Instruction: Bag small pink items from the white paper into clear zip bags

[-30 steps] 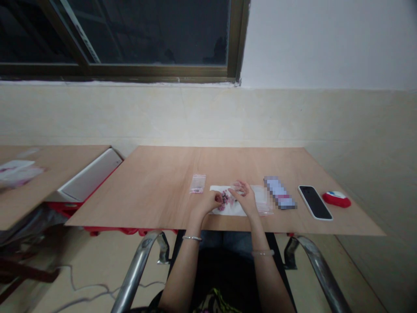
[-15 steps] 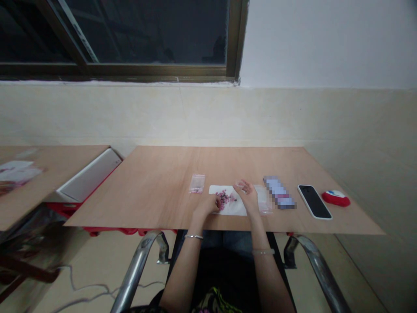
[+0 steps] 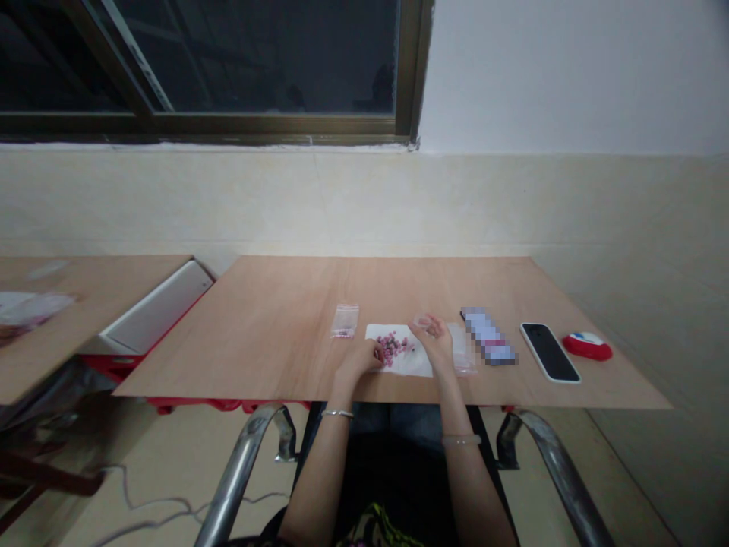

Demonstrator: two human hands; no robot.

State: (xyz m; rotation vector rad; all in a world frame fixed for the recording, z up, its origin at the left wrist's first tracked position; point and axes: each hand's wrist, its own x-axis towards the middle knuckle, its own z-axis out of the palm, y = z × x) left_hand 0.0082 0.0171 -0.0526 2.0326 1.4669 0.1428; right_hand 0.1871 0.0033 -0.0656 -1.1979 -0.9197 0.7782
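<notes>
One bead cluster (image 3: pixel 395 349) lies near the worktop's (image 3: pixel 285 327) front edge between left hand (image 3: pixel 360 357) and right hand (image 3: pixel 438 346); whether fingers meet, I can't tell.

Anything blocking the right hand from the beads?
Nothing visible does. Between the right hand and the beads lies mostly bare white sheet. The left hand is at the pile's left edge, not between them.
</notes>
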